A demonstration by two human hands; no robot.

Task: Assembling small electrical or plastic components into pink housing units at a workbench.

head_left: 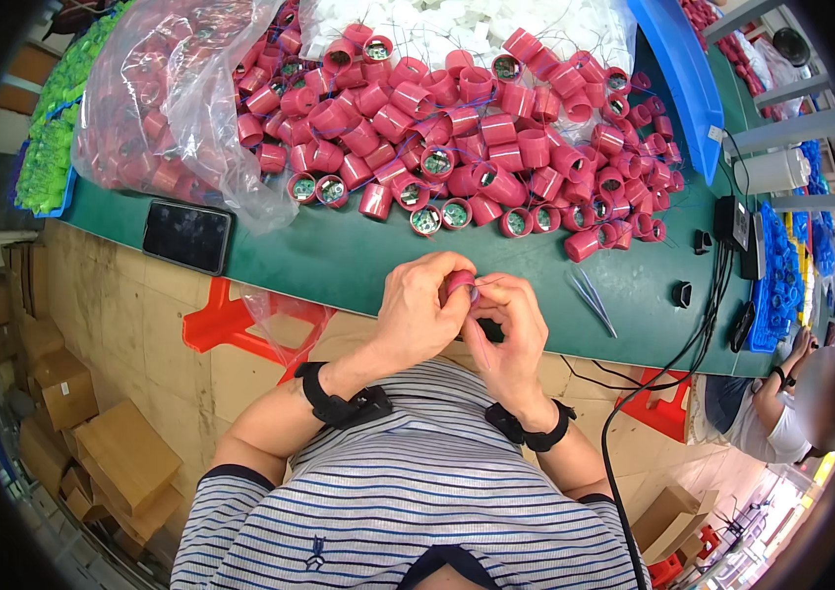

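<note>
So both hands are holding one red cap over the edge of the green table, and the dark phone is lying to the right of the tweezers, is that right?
Not quite. In the head view the phone lies far to the left of the tweezers, near the clear bag. The rest holds: the left hand and right hand hold one red cap over the green table edge.

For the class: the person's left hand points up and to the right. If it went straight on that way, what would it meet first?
The left hand already touches the small red cylinder held with the right hand. Past that comes bare green table, then probably the heap of red cylinders; depth is unclear.
</note>
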